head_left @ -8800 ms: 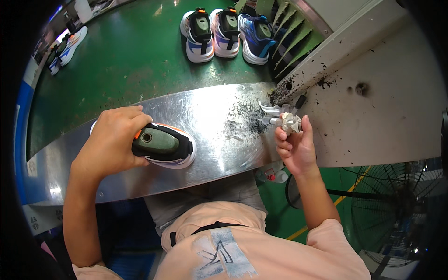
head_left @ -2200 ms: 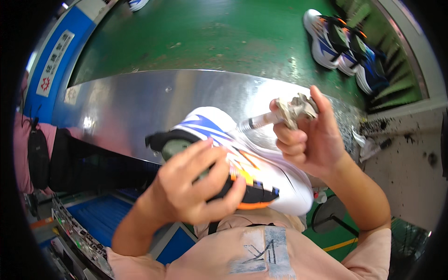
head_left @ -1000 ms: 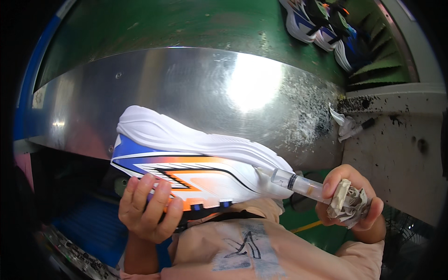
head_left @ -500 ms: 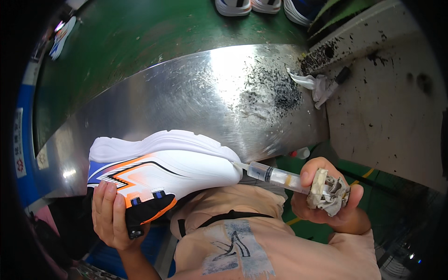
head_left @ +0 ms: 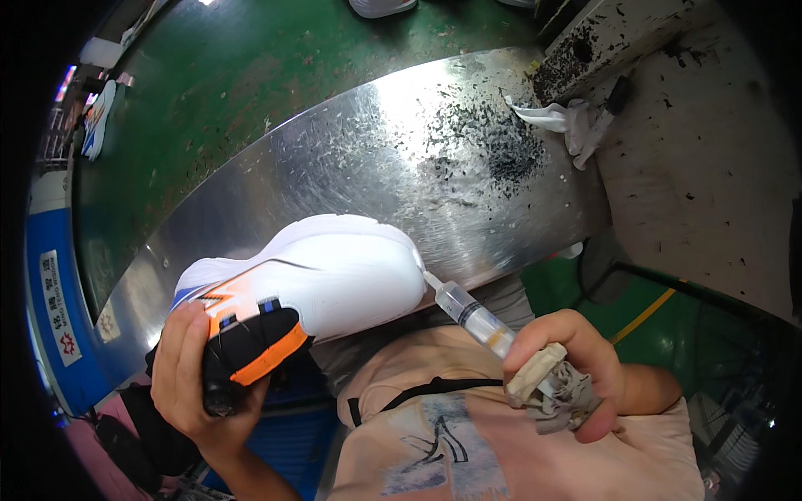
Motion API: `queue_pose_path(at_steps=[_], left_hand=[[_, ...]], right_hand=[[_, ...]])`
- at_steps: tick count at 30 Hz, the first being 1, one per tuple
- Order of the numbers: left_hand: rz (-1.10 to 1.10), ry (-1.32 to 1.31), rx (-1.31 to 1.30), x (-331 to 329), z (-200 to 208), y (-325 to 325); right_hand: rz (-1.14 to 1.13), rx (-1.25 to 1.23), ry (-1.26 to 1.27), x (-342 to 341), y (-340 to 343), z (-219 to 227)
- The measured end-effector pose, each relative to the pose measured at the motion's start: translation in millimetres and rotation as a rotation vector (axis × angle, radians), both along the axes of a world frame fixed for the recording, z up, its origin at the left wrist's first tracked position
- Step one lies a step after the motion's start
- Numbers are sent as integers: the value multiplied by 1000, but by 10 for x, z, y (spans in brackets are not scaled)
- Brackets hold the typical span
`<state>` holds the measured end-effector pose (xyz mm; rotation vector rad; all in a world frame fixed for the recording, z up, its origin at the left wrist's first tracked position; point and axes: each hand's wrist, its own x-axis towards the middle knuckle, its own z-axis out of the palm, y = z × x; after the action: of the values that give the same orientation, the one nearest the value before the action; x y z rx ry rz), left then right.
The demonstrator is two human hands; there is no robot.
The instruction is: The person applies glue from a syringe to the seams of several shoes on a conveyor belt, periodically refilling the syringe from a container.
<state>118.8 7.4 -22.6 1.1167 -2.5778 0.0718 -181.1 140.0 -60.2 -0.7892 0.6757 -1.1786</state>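
My left hand (head_left: 190, 386) is wrapped round the black collar end of a sports shoe (head_left: 334, 284), which is white with orange and blue trim. The shoe lies on its side in the air, its toe to the right and its thick white sole facing the bench. In my right hand (head_left: 576, 359) is a clear plastic syringe (head_left: 474, 317) with yellowed parts inside. Its tip touches or nearly touches the seam between sole and upper at the toe. A crumpled greyish wad (head_left: 555, 392) sits at the plunger end, within the same grip.
A scuffed metal plate (head_left: 334, 159) with black specks covers the bench's near part. Beyond it runs a green belt (head_left: 225, 92) bearing another shoe (head_left: 98, 121) at far left. A black-handled tool wrapped in white cloth (head_left: 572, 125) lies by the stained panel (head_left: 693, 167) at right.
The shoe has been turned so more of its upper and collar faces me. My right hand has moved lower, tilting the syringe more steeply along the toe seam. The view has also shifted.
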Motion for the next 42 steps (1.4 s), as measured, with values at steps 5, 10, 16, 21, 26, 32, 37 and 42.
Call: queue_pose_path(at_steps=[5, 10, 16, 21, 26, 32, 37, 42], left_hand=[[-41, 29, 223, -93, 85, -313], [26, 78, 549, -280, 163, -774], [129, 151, 838, -387, 256, -1051], [131, 119, 952, -417, 301, -1210], [-114, 63, 463, -289, 205, -957], [-8, 86, -21, 61, -16, 40], [-3, 88, -137, 231, -192, 336], [-29, 106, -140, 307, -214, 370]], right_hand=[[-38, -85, 97, 56, -79, -173], [-99, -181, 141, 103, -129, -347], [-42, -363, 327, 87, -173, -323], [-18, -377, 397, 77, -185, -286], [-256, -176, 271, -151, -193, -155], [-563, -15, 476, -75, -724, -149], [-369, -71, 369, 38, -852, -289], [-82, -38, 416, 245, -1188, -197]])
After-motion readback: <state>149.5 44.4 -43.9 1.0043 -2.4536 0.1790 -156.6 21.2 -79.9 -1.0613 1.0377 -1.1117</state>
